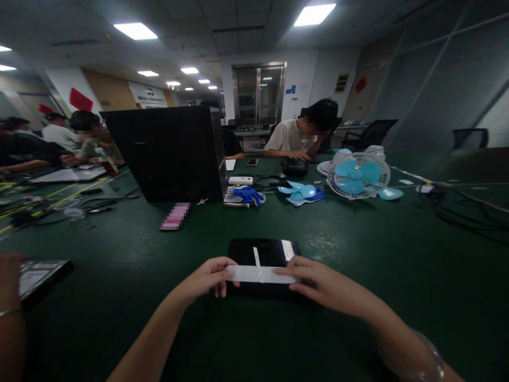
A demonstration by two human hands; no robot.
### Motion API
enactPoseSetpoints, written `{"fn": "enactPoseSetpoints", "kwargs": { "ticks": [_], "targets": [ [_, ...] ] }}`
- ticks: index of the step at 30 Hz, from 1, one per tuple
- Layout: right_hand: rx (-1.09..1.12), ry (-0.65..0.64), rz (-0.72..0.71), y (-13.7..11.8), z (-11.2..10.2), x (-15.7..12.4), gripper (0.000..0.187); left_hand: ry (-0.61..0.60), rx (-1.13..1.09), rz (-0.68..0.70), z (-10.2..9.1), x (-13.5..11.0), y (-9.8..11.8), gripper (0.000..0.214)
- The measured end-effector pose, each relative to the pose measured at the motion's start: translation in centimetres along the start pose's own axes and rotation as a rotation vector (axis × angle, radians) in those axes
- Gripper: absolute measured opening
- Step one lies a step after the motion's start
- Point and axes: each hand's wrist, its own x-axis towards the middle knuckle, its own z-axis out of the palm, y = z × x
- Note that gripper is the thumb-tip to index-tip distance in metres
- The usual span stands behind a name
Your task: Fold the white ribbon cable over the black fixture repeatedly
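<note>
A flat white ribbed strip (248, 274) stretches level between my two hands, with a narrow pale band (257, 257) crossing its middle and sticking up. My left hand (212, 276) pinches its left end between thumb and fingers. My right hand (312, 277) grips its right end, with the fingertips on the upper face. Right behind and under the strip lies a black case (246, 246) with rounded corners and a white label (288, 249) at its upper right. The strip and both hands cover part of the case. I cannot tell what the strip is.
Ahead stand a large black box (167, 154) and a blue-bladed fan (358, 175). Blue gloves (248, 195), a loose fan blade (298, 190), a blurred pink item (175, 216) and cables (441, 199) lie on the green table (350, 233). Another person's arm (11, 318) is at left; a co-worker (294, 132) sits opposite.
</note>
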Motion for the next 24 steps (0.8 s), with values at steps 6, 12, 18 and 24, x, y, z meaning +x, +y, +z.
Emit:
{"fn": "enactPoseSetpoints", "kwargs": {
  "ticks": [6, 12, 18, 24],
  "targets": [
    [-0.208, 0.028, 0.007, 1.8, 0.9, 0.2, 0.044, 0.121, 0.247, -0.076, -1.0, 0.3, -0.2, 0.033],
    [-0.391, 0.103, -0.021, 2.7, 2.0, 0.6, 0.043, 0.152, 0.307, -0.056, -1.5, 0.4, -0.7, 0.022],
    [-0.400, 0.109, -0.034, 2.5, 2.4, 0.6, 0.040, 0.201, 0.377, -0.026, -1.5, 1.0, -1.9, 0.025],
    [-0.411, 0.100, 0.001, 2.6, 2.7, 0.6, 0.039, 0.315, 0.503, -0.021, -1.3, 1.0, -1.7, 0.027]
  ]
}}
